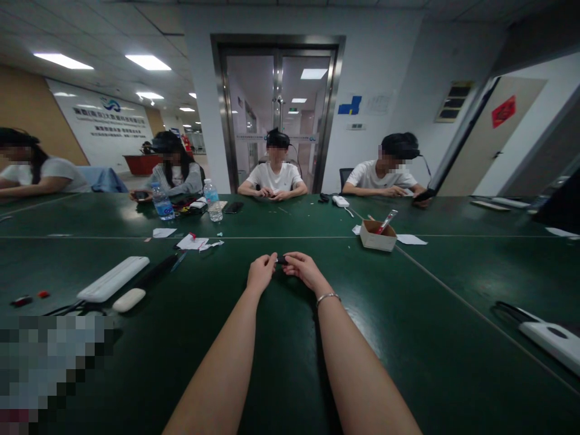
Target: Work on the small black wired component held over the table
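A small dark object [281, 260] with a shiny metallic end spans the gap between my two hands, just over the green table [290, 338]. At its metallic end, the fingertips of my left hand [261, 272] are pinched together. My right hand [306, 269] grips the dark end between thumb and curled fingers. The object is too small and too covered by fingers to tell its exact kind. A silver bangle [328, 296] circles my right wrist.
Left of my arms lie a white power bank [115, 279], a white rounded case [129, 300] and a black umbrella-like thing [156, 272]. Paper scraps [193, 241] and two bottles [212, 200] stand beyond. Ahead right is a cardboard box [377, 236]. Several people sit across the table.
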Demonstrator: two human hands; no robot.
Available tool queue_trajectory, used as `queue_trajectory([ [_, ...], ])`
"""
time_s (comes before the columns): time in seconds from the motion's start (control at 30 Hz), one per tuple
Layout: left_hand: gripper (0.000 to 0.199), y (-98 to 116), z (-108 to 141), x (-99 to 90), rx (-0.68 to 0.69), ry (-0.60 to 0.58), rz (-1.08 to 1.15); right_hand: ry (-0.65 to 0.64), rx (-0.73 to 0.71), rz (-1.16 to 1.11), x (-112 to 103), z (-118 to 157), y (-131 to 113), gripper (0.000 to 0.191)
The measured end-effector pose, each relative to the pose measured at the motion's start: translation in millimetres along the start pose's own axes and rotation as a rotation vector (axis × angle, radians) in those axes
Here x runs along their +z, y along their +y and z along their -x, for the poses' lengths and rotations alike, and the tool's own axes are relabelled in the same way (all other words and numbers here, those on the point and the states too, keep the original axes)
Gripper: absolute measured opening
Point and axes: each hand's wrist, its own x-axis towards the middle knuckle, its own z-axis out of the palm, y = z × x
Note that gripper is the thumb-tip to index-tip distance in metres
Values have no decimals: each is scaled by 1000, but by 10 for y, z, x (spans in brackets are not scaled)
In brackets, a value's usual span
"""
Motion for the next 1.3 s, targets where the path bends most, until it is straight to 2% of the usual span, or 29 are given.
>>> queue_trajectory([
  [0.17, 44, -1, 12, -10, 39, 0, 37, 0, -23, 10, -7, -11, 16, 23],
  [0.3, 31, -25, -20, 19, 54, -6, 121, 11, -32, 8, -11, -19, 25, 26],
  [0.47, 18, -35, -55, 46, 156, -2, 231, 37, -28, 15, -13, -22, 23, 28],
  [0.83, 21, -69, -38, 15, 244, 7, 196, 66, -39, 72, -19, -10, 64, 35],
  [1.1, 22, -21, 13, -35, 213, 1, 163, 60, -45, 68, -20, -2, 66, 39],
  [1.3, 23, 1, 75, -57, 177, -53, 205, 62, -65, 59, -39, 41, 78, 39],
])
